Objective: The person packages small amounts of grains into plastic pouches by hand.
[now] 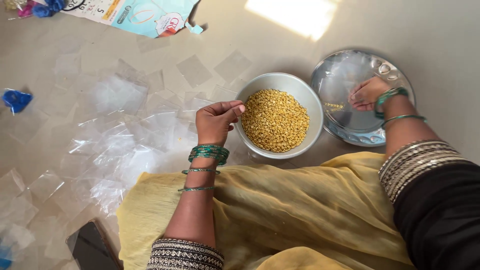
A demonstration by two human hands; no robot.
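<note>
A grey bowl (310, 107) full of small golden beads (274, 120) stands on the floor in front of me. My left hand (216, 121) rests at the bowl's left rim, fingers curled and pinched together; whether it holds a bead is too small to tell. My right hand (367, 93) lies on a shiny steel plate (340, 75) right of the bowl, fingertips touching a few golden beads (334, 105) on it. Green bangles ring both wrists.
Many small clear plastic pouches (120, 130) are scattered over the floor to the left. A printed paper sheet (145, 15) lies at the top, a blue scrap (16, 99) at far left, a dark phone (92, 247) at bottom left. Yellow cloth (280, 210) covers my lap.
</note>
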